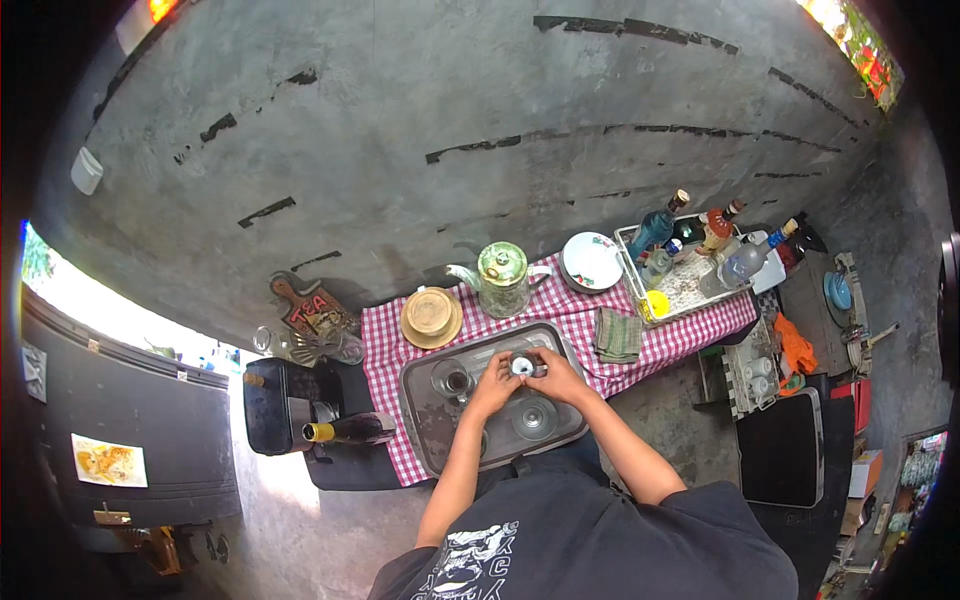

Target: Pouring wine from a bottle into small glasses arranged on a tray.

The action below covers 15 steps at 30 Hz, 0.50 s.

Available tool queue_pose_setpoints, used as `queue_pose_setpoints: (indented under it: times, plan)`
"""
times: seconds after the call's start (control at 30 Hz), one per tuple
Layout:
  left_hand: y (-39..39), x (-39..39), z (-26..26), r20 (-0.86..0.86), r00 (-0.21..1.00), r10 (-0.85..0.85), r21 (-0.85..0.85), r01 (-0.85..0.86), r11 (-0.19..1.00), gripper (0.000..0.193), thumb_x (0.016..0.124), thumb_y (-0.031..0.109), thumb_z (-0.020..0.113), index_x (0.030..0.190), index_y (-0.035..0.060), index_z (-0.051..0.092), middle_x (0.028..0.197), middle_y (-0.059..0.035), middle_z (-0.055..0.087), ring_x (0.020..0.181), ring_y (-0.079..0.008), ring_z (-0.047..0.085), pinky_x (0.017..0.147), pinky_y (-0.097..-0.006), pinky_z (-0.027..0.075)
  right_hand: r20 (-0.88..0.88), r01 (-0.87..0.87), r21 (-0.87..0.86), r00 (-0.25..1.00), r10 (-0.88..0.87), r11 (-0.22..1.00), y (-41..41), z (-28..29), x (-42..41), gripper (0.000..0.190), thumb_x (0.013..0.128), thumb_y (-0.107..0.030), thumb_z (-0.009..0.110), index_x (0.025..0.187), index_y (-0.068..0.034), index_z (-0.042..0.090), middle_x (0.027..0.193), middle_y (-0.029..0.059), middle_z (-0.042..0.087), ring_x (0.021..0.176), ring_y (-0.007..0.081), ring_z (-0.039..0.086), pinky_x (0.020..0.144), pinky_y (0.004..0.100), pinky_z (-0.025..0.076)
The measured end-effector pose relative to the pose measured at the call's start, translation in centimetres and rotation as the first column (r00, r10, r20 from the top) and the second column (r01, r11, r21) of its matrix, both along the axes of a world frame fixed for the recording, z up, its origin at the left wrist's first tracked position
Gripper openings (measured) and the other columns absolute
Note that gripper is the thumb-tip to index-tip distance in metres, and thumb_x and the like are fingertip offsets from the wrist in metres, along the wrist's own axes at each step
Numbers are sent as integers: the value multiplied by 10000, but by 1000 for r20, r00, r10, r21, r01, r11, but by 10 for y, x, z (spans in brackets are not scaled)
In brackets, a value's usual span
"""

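Between the fingers of my left hand and my right hand is a small glass cup with something white inside. Both hands hold it above a brown serving tray. A clear glass cup with dark contents stands on the tray to the left of my hands. Nearer my body on the tray is a round clear glass piece, perhaps a cup on a saucer. Part of another glass item shows beside my left forearm, which hides the rest.
Behind the tray, a green enamel teapot, a wooden lidded pot and white bowls stand on a checkered cloth. A folded cloth lies right, near a bottle basket. A dark bottle stands left.
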<state>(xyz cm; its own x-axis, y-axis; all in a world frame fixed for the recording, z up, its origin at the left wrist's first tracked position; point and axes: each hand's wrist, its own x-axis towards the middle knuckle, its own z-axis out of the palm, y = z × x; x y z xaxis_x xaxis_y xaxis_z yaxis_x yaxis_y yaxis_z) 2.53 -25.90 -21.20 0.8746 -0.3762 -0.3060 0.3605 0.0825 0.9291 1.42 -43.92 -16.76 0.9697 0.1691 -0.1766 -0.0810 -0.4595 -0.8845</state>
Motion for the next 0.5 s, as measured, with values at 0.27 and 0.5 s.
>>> queue_pose_setpoints:
  times: [0.27,0.5]
  plan:
    - [12,3,-2,-5,998,-66,7,66,998,692,840,43,715,1407,20,320,1349,-221,460,1288,-276,467,1029,-359,424,-7,-26,-2,1000,26,1000,1,-7,4,666,749,-217,789,1291,40,497,1210,206,588,1123,290,594,917,363,504]
    - [11,5,11,-18,996,-86,89,88,992,712,843,64,729,1412,17,305,1342,-223,461,1295,-281,459,1033,-353,417,2,-33,-24,999,33,999,-1,-14,7,671,747,-219,784,1291,44,493,1193,199,593,1109,281,594,918,360,499]
